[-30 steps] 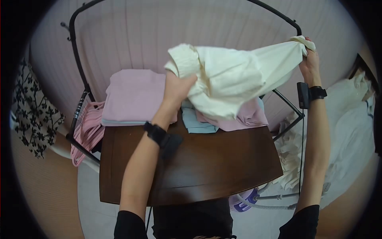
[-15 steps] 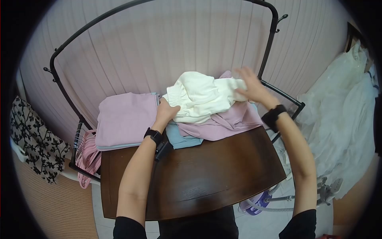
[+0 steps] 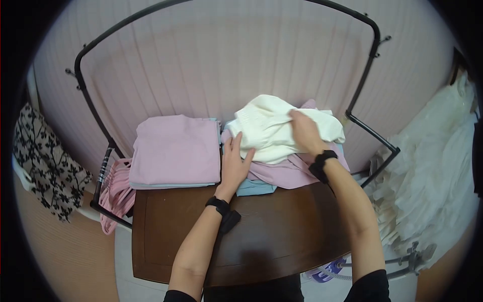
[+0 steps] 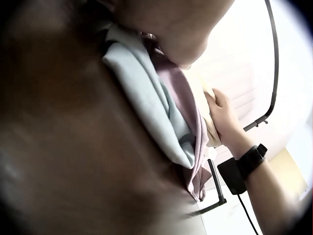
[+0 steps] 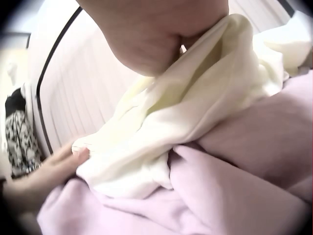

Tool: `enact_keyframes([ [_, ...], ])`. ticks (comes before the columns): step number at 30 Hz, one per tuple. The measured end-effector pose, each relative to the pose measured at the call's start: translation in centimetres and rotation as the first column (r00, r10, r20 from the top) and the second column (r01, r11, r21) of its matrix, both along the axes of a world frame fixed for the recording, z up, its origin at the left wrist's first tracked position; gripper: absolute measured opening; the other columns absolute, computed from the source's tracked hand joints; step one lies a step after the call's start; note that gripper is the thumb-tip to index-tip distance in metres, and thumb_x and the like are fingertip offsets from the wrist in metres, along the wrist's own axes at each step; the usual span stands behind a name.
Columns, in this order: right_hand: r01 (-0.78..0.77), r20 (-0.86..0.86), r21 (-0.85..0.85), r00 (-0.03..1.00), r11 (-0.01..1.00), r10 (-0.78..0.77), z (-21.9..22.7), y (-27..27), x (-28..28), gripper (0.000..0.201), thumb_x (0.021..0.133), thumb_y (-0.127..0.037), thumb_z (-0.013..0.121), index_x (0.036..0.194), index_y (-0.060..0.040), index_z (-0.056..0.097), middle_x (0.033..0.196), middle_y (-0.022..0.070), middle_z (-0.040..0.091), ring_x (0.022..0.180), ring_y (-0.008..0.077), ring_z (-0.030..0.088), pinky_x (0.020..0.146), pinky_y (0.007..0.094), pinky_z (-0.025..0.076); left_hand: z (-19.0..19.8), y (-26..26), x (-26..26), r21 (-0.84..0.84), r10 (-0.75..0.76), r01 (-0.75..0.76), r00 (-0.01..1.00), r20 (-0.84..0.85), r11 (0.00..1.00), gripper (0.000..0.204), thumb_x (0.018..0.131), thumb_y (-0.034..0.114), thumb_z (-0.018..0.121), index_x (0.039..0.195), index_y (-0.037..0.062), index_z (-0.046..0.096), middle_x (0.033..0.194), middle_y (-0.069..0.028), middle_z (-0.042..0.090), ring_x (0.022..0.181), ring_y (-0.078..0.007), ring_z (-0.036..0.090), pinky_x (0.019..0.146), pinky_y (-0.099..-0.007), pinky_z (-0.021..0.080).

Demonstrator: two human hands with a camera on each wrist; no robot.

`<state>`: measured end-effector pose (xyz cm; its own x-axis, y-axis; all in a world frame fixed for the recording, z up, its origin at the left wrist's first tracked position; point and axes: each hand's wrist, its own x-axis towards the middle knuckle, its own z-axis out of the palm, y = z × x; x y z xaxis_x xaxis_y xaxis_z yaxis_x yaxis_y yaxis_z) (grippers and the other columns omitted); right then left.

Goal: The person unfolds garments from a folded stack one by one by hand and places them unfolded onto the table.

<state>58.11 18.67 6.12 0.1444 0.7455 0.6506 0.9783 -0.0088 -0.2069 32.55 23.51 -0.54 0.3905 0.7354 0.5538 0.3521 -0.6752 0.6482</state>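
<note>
Left fingers spread, touching cream garment | right fingers pinching it, tips unclear | blue cloth partly covered

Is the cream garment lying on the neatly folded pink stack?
No, the cream garment lies on the rumpled pink cloth, to the right of the neatly folded pink stack.

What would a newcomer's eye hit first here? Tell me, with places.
First comes the crumpled cream cloth garment, pinched by the right hand atop rumpled pink fabric at the back of the dark brown wooden table. Left of it sits a pink-topped stack of folded cloth; gauzy white fabric hangs at the far right.
</note>
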Motion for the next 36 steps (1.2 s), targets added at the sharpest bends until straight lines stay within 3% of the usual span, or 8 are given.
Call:
enact_keyframes([
  [5, 0.094, -0.066, -0.273, 0.991, 0.957, -0.116, 0.4, -2.6, 2.5, 0.037, 0.093, -0.017, 0.063, 0.128, -0.007, 0.057, 0.123, 0.0237, 0.062, 0.11, 0.0411, 0.06, 0.09, 0.0469, 0.048, -1.8, 0.1, -0.6, 0.084, -0.05, 0.039, 0.99, 0.136, 0.996, 0.068, 0.088, 0.018, 0.072, 0.147, 0.0001, 0.043, 0.137, -0.0304, 0.051, 0.121, -0.0458, 0.053, 0.103, -0.0471, 0.043],
  [8, -0.155, 0.191, -0.149, 0.964, 0.977, 0.182, 0.4, -3.0, 0.2, 0.061, 0.09, -0.026, 0.065, 0.148, -0.0157, 0.046, 0.152, 0.0247, 0.037, 0.13, 0.0435, 0.044, 0.107, 0.0543, 0.038, -1.9, -0.2, -0.6, -0.064, -0.025, 0.041, 0.973, 0.232, 0.997, 0.069, 0.087, 0.012, 0.07, 0.148, 0.0001, 0.04, 0.14, -0.0259, 0.05, 0.125, -0.0442, 0.05, 0.106, -0.0471, 0.04],
  [13, -0.17, 0.233, -0.433, 0.927, 0.885, 0.292, -2.7, 0.7, -3.9, 0.068, 0.088, -0.025, 0.06, 0.153, -0.0249, 0.041, 0.158, 0.0243, 0.029, 0.131, 0.0519, 0.041, 0.111, 0.0578, 0.037, 0.0, -1.3, -1.4, 0.237, 0.046, -0.077, 0.99, 0.133, 0.969, 0.065, 0.084, 0.0, 0.062, 0.146, -0.0001, 0.044, 0.147, -0.0301, 0.042, 0.136, -0.0469, 0.04, 0.115, -0.0522, 0.031],
  [15, 0.205, 0.354, -0.585, 0.935, 0.785, 0.02, -3.4, 1.8, -5.5, 0.071, 0.087, -0.025, 0.058, 0.155, -0.0271, 0.037, 0.161, 0.0211, 0.026, 0.133, 0.0529, 0.04, 0.106, 0.0654, 0.04, 0.0, -1.4, -1.2, 0.246, 0.011, -0.045, 0.99, 0.137, 0.968, 0.063, 0.083, -0.001, 0.061, 0.144, -0.0019, 0.045, 0.149, -0.0305, 0.038, 0.138, -0.047, 0.037, 0.117, -0.0531, 0.028],
  [24, 0.294, 0.346, -0.67, 0.936, 0.681, -0.063, -4.0, 3.9, -6.1, 0.068, 0.09, -0.026, 0.051, 0.156, -0.027, 0.036, 0.166, 0.0162, 0.017, 0.142, 0.0537, 0.031, 0.106, 0.0704, 0.036, 7.1, -2.4, -4.5, 0.178, 0.068, -0.081, 0.994, 0.081, 0.981, 0.061, 0.082, 0.008, 0.069, 0.137, -0.0083, 0.048, 0.149, -0.0314, 0.039, 0.141, -0.0473, 0.034, 0.117, -0.0534, 0.029],
  [29, 0.298, 0.31, -0.736, 0.947, 0.608, -0.088, -2.8, 3.3, -7.1, 0.065, 0.091, -0.025, 0.047, 0.155, -0.024, 0.037, 0.167, 0.0157, 0.013, 0.145, 0.0559, 0.023, 0.11, 0.071, 0.031, 1.4, 4.0, -12.9, 0.258, 0.229, -0.246, 0.969, 0.095, 0.934, 0.058, 0.084, 0.008, 0.069, 0.137, -0.0054, 0.049, 0.147, -0.0298, 0.043, 0.137, -0.0453, 0.042, 0.115, -0.0494, 0.034],
  [33, 0.355, 0.418, -0.767, 0.908, 0.534, -0.004, -1.9, 4.6, -5.3, 0.066, 0.09, -0.025, 0.049, 0.155, -0.0218, 0.037, 0.166, 0.0171, 0.017, 0.138, 0.0531, 0.039, 0.109, 0.0623, 0.039, -1.2, 5.2, -15.9, -0.114, 0.113, -0.083, 0.952, 0.286, 0.99, 0.056, 0.089, 0.005, 0.062, 0.142, -0.0042, 0.044, 0.15, -0.0277, 0.041, 0.142, -0.0392, 0.038, 0.118, -0.0442, 0.031],
  [36, 0.348, 0.487, -0.818, 0.842, 0.458, 0.23, 1.5, 6.7, -6.1, 0.051, 0.09, -0.022, 0.053, 0.14, -0.0145, 0.055, 0.131, 0.0225, 0.062, 0.101, 0.0384, 0.069, 0.089, 0.0478, 0.055, -1.5, 5.4, -16.4, -0.313, 0.038, 0.185, 0.807, 0.589, 0.931, 0.058, 0.094, 0.004, 0.058, 0.147, -0.004, 0.035, 0.155, -0.0245, 0.036, 0.147, -0.0336, 0.033, 0.121, -0.0416, 0.026],
])
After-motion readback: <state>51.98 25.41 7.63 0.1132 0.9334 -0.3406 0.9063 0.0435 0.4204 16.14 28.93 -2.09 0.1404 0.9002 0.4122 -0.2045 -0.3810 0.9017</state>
